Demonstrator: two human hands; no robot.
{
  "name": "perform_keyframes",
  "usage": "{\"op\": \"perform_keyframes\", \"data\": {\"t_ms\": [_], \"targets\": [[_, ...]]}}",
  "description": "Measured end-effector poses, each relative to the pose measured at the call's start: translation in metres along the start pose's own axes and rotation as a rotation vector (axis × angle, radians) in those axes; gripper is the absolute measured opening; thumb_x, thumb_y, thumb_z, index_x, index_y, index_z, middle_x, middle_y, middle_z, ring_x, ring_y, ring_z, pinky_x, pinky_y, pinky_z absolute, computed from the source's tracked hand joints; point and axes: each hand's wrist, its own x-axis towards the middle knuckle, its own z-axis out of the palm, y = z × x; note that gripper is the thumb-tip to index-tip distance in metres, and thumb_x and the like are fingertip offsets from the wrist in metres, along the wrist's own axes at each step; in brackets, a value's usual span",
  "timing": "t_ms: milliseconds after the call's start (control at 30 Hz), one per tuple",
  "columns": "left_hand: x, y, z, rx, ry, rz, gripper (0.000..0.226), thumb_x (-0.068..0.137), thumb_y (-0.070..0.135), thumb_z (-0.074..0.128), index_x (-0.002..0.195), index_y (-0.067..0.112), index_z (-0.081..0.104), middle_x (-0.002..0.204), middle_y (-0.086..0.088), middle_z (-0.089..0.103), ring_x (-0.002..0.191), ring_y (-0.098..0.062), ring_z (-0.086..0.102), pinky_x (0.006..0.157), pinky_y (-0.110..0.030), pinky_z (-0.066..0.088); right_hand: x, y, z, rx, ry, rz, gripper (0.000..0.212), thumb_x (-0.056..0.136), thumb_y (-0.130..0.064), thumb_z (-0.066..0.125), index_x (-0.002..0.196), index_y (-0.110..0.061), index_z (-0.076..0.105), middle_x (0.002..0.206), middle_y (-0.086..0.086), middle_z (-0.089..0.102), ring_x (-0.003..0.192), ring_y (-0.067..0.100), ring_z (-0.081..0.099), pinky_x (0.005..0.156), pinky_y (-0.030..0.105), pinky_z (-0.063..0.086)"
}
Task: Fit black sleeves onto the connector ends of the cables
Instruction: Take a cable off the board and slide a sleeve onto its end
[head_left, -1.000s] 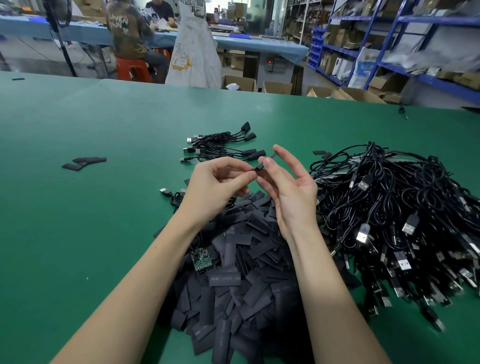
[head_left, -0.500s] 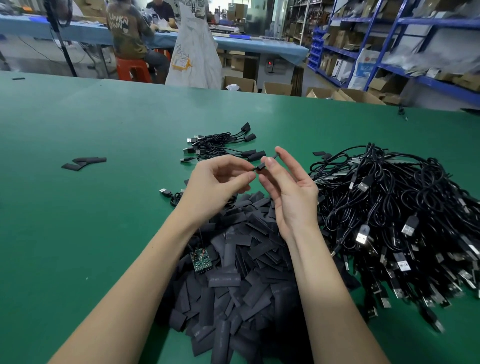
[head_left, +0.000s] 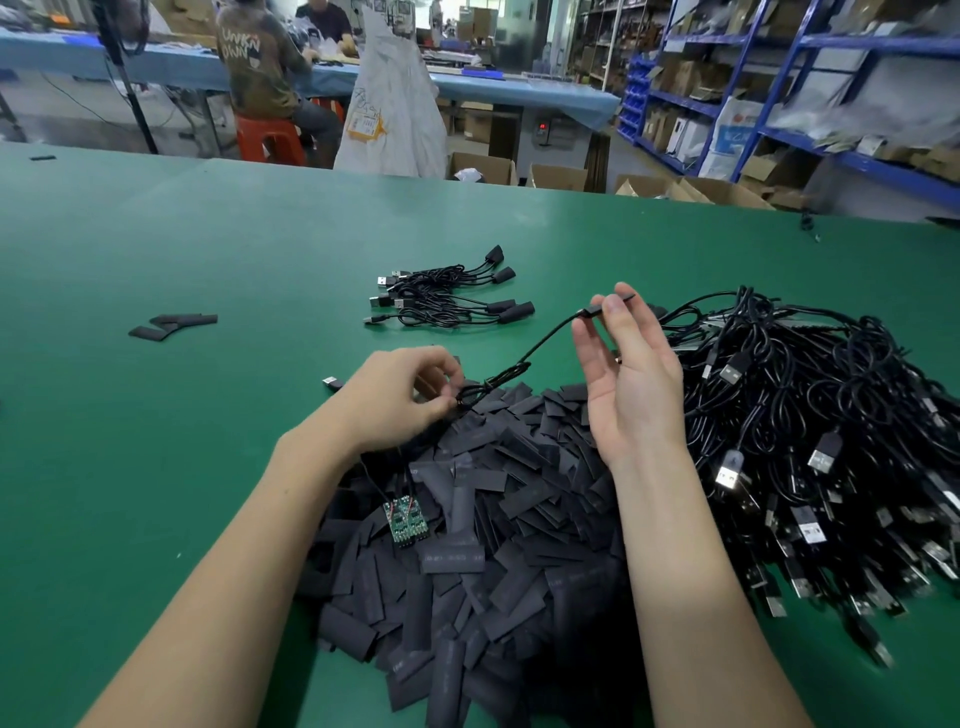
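The right hand (head_left: 631, 384) is raised above the table with its palm turned toward the camera, thumb and forefinger pinching the cable (head_left: 545, 340) near its tip, apparently to hold that end clear of the clutter and steady for the next step. From there the thin black lead slopes down to the left hand (head_left: 400, 400), whose curled fingers pinch the bunched part of it low over the heap of black sleeves (head_left: 493, 545), keeping the slack gathered. The hands are well apart, the lead drawn between them. Whether a sleeve already sits on the held end is hard to tell; it looks thin and dark. The sleeves lie directly under both wrists, within easy reach, with a small green circuit board (head_left: 406, 521) resting on them. The tangle of unsleeved USB cables (head_left: 810, 441) is piled just to the right as the supply, and the sleeved cables (head_left: 447, 299) lie apart farther back on the green table (head_left: 156, 467).
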Motion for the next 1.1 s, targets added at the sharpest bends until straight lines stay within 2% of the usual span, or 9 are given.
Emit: {"op": "perform_keyframes", "data": {"t_ms": [233, 333, 400, 600, 700, 800, 933, 1000, 1100], "targets": [[0.0, -0.003, -0.01, 0.034, 0.109, 0.004, 0.014, 0.092, 0.016, 0.071, 0.101, 0.026, 0.074, 0.089, 0.011, 0.064, 0.086, -0.014, 0.061, 0.08, -0.022, 0.048, 0.005, -0.003, -0.008, -0.062, 0.017, 0.03, 0.022, 0.095, -0.006, 0.067, 0.116, -0.009, 0.063, 0.09, 0.003, 0.073, 0.085, 0.015, 0.072, 0.077, 0.024, 0.059], [-0.001, -0.01, -0.019, -0.057, 0.188, -0.057, 0.014, 0.091, 0.019, 0.073, 0.094, 0.033, 0.074, 0.089, 0.022, 0.068, 0.081, 0.007, 0.061, 0.068, -0.001, 0.039, 0.01, -0.005, -0.018, -0.188, 0.032, 0.093, 0.022, 0.094, 0.0, 0.067, 0.114, -0.008, 0.065, 0.099, 0.009, 0.075, 0.089, 0.018, 0.074, 0.074, 0.023, 0.059], [-0.001, -0.014, -0.023, -0.09, 0.227, -0.093, 0.013, 0.091, 0.018, 0.073, 0.094, 0.03, 0.077, 0.089, 0.018, 0.072, 0.077, 0.014, 0.062, 0.065, 0.002, 0.038, 0.014, -0.003, -0.023, -0.275, 0.045, 0.127, 0.019, 0.093, 0.004, 0.066, 0.109, -0.007, 0.066, 0.105, 0.014, 0.074, 0.094, 0.022, 0.075, 0.074, 0.022, 0.059], [0.011, -0.026, -0.032, -0.195, 0.293, -0.235, 0.013, 0.089, 0.015, 0.074, 0.094, 0.025, 0.079, 0.089, 0.01, 0.075, 0.072, -0.006, 0.07, 0.066, -0.013, 0.048, 0.037, 0.008, -0.025, -0.649, 0.047, 0.145, 0.017, 0.089, 0.006, 0.069, 0.098, -0.009, 0.069, 0.086, 0.01, 0.073, 0.073, 0.017, 0.075, 0.063, 0.018, 0.058], [0.037, -0.034, -0.035, -0.328, 0.332, -0.333, 0.014, 0.087, 0.008, 0.071, 0.089, 0.02, 0.078, 0.072, 0.004, 0.071, 0.062, -0.007, 0.066, 0.066, -0.02, 0.052, 0.065, 0.02, -0.014, -0.795, 0.052, 0.159, 0.015, 0.088, 0.005, 0.071, 0.099, -0.005, 0.07, 0.083, 0.01, 0.071, 0.066, 0.013, 0.069, 0.061, 0.018, 0.058], [0.067, -0.045, -0.032, -0.557, 0.389, -0.457, 0.014, 0.087, -0.003, 0.068, 0.088, 0.01, 0.074, 0.075, -0.008, 0.068, 0.052, -0.007, 0.062, 0.054, -0.013, 0.049, 0.092, 0.036, -0.002, -0.74, 0.084, 0.223, 0.017, 0.088, 0.011, 0.065, 0.103, 0.002, 0.068, 0.087, 0.013, 0.068, 0.07, 0.016, 0.066, 0.083, 0.028, 0.06], [0.093, -0.062, -0.02, -0.706, 0.43, -0.585, 0.017, 0.093, -0.005, 0.063, 0.106, 0.002, 0.071, 0.107, -0.019, 0.071, 0.09, -0.024, 0.071, 0.081, -0.025, 0.058, 0.112, 0.05, 0.003, -0.554, 0.105, 0.291, 0.029, 0.093, 0.011, 0.061, 0.121, 0.002, 0.063, 0.108, 0.014, 0.063, 0.093, 0.02, 0.067, 0.098, 0.033, 0.056], [0.1, -0.064, -0.015, -0.657, 0.423, -0.569, 0.029, 0.094, -0.001, 0.064, 0.123, 0.004, 0.066, 0.114, -0.015, 0.069, 0.097, -0.025, 0.069, 0.092, -0.033, 0.057, 0.114, 0.056, 0.004, -0.538, 0.07, 0.285, 0.04, 0.095, 0.007, 0.061, 0.133, -0.003, 0.057, 0.116, 0.012, 0.061, 0.105, 0.022, 0.065, 0.103, 0.033, 0.053], [0.098, -0.056, -0.015, -0.436, 0.378, -0.481, 0.037, 0.097, 0.014, 0.064, 0.134, 0.014, 0.06, 0.113, -0.01, 0.065, 0.086, -0.022, 0.063, 0.089, -0.038, 0.057, 0.11, 0.063, 0.003, -0.572, 0.024, 0.26, 0.046, 0.096, 0.002, 0.062, 0.14, -0.009, 0.054, 0.128, 0.011, 0.057, 0.116, 0.023, 0.061, 0.107, 0.032, 0.049]]}}
